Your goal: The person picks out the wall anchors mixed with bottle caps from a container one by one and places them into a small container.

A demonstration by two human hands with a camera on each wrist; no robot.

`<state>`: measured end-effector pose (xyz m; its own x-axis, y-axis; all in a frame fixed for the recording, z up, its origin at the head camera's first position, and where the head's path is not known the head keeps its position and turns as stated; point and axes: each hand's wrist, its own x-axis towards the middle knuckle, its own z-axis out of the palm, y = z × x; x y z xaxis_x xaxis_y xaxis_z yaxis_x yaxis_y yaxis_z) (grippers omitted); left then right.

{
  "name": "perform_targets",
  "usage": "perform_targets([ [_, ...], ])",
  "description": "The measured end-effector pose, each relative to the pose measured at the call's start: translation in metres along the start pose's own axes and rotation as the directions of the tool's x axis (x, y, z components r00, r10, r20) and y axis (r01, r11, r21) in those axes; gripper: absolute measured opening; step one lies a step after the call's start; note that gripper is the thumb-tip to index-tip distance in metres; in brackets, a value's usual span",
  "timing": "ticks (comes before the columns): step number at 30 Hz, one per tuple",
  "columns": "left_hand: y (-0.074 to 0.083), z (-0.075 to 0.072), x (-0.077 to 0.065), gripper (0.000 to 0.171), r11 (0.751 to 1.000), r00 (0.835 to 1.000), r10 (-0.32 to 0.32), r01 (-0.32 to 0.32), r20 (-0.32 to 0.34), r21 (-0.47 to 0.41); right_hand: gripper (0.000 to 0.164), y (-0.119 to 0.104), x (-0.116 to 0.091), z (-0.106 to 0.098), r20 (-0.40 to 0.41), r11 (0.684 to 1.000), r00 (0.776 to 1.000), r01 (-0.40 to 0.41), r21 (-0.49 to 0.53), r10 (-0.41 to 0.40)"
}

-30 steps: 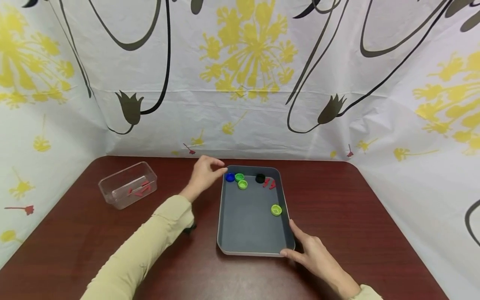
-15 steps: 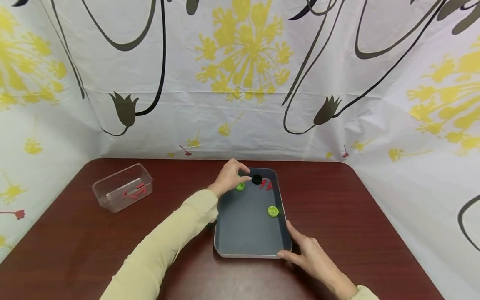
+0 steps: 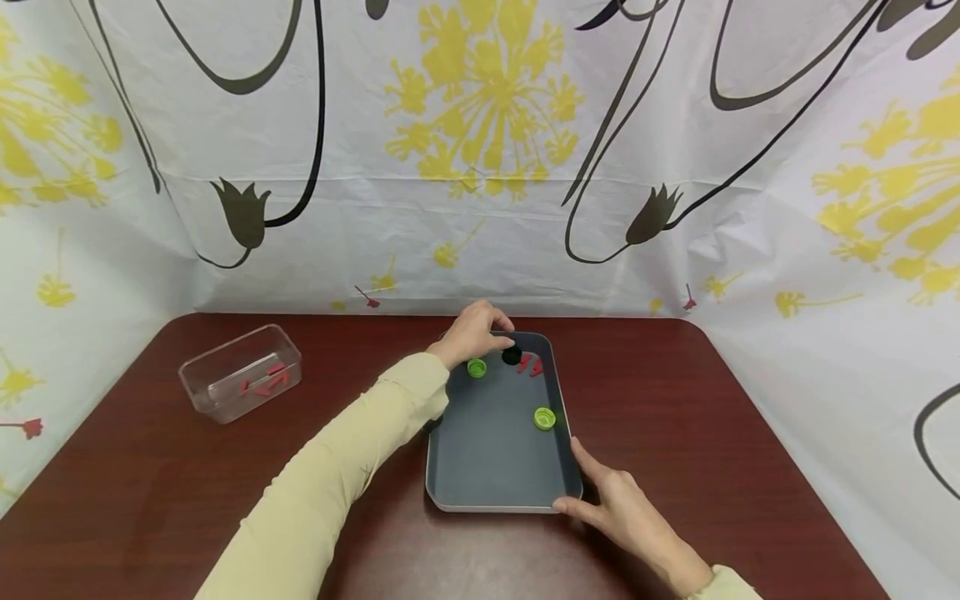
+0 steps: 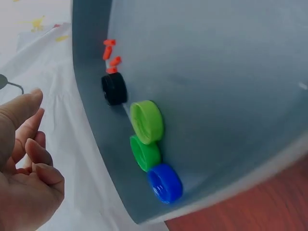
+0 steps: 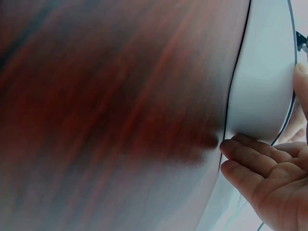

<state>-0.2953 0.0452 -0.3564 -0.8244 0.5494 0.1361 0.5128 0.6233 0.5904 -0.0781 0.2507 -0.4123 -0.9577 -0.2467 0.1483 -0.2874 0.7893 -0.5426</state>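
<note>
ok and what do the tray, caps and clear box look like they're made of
Tray: coated metal or rigid plastic, hard to say; matte grey inside, paler and smooth outside.
Caps: probably moulded plastic, slightly shiny, with even colour and hollow shape.
Clear box: likely rigid plastic, glossy; the table shows through and its edges catch light.

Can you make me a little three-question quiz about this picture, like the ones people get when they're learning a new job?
1. Which hand is at the near corner of the gray tray?
2. True or false: the clear box is inside the tray.
3. Which color is the cap closest to the tray's red pieces? A) blue B) black C) light green

Key:
1. The right hand.
2. False; it sits on the table.
3. B, the black cap.
</note>
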Motion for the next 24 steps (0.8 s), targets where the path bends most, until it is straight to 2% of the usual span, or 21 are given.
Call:
perform_targets([
  [6,0.007,0.015,0.01,0.025,1.0,0.999,0.009,-0.009,0.042,0.004,0.082,0.001,0.0,0.001,0.0,1.0,1.0,0.015,0.003,-0.015],
  [10,0.008,0.024,0.011,0.025,1.0,0.998,0.011,-0.012,0.064,0.018,0.081,0.001,0.001,0.002,-0.008,1.0,1.0,0.02,-0.004,-0.02],
  [15,0.004,0.028,0.008,0.025,0.999,0.996,0.014,-0.018,0.094,0.046,0.082,0.001,0.001,0.001,-0.003,1.0,1.0,0.021,-0.003,-0.021],
  [24,-0.006,0.038,0.009,0.026,0.997,0.997,0.005,-0.011,0.078,0.074,0.084,0.002,-0.001,-0.001,0.0,1.0,1.0,0.018,-0.002,-0.018],
])
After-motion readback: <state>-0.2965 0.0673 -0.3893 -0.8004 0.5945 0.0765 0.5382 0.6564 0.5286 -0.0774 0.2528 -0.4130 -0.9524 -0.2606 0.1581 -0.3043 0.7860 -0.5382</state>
